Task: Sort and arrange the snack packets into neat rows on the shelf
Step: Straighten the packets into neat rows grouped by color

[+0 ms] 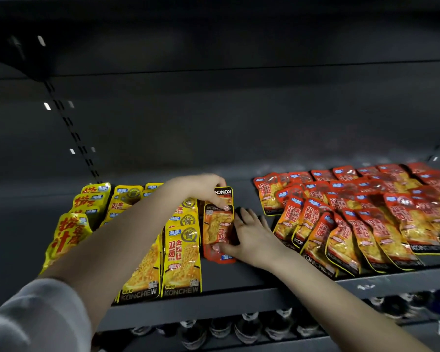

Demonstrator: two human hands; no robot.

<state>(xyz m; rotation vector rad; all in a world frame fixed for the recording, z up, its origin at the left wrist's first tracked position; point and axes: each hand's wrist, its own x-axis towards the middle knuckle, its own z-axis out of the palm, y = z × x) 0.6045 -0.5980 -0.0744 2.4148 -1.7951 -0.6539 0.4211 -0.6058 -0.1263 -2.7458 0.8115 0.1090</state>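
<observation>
**Grey steel shelf, two colours of snack, two hands at the middle**

Dark grey metal makes up the shelf (239, 278), which spans the whole view. At three o'clock lies a loose, overlapping heap of red packets (366, 214). At eight o'clock, yellow packets (181, 255) lie in overlapping columns running front to back. Bottles (249, 326) stand on the level below, at six o'clock (blurred, labels unreadable). The left hand (203, 189), its arm in a pale sleeve (36, 316), reaches in from seven o'clock, and its fingers pinch the far end of an orange-red packet (217, 226). That packet lies in a short column between the two colour groups. The right hand (252, 235) lies just beside it at four o'clock, fingers spread on the shelf, thumb pressing its near end.
</observation>
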